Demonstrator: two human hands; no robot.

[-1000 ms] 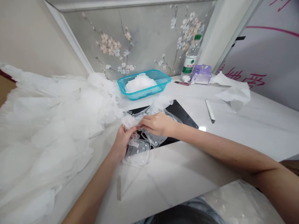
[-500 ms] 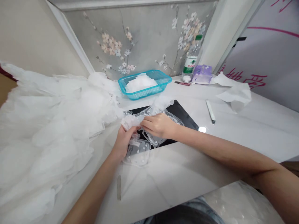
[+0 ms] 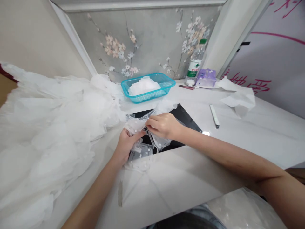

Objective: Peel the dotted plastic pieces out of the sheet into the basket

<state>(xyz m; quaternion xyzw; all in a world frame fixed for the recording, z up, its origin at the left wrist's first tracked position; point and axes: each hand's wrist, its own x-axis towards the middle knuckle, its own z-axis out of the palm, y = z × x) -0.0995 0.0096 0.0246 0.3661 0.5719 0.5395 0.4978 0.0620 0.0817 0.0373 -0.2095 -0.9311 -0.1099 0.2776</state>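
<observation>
My left hand (image 3: 125,144) is closed on the left edge of a soft translucent sheet (image 3: 133,126) with white dots, its thumb lying along the near side. At the sheet's right end, my right hand (image 3: 164,126) pinches with curled fingers, which hide the exact grip. Beneath both hands, a black board (image 3: 187,120) bears more thin clear cut-out sheets. One clear sheet with a dark printed mark (image 3: 143,152) lies partly over the board's near edge. Behind my right hand sits a small clump of whitish translucent pieces (image 3: 165,105).
A large heap of whitish translucent sheets (image 3: 59,127) covers the left side. Behind stands a blue basket (image 3: 147,97) holding white pieces. At the back right are small snips (image 3: 186,87), a water bottle (image 3: 194,66), a purple packet (image 3: 206,79), crumpled paper (image 3: 240,97) and a white-handled cutter (image 3: 214,116).
My right hand has shifted slightly right and up, and the clear material under it looks drawn out more. My left hand stays nearly in place on the sheet.
</observation>
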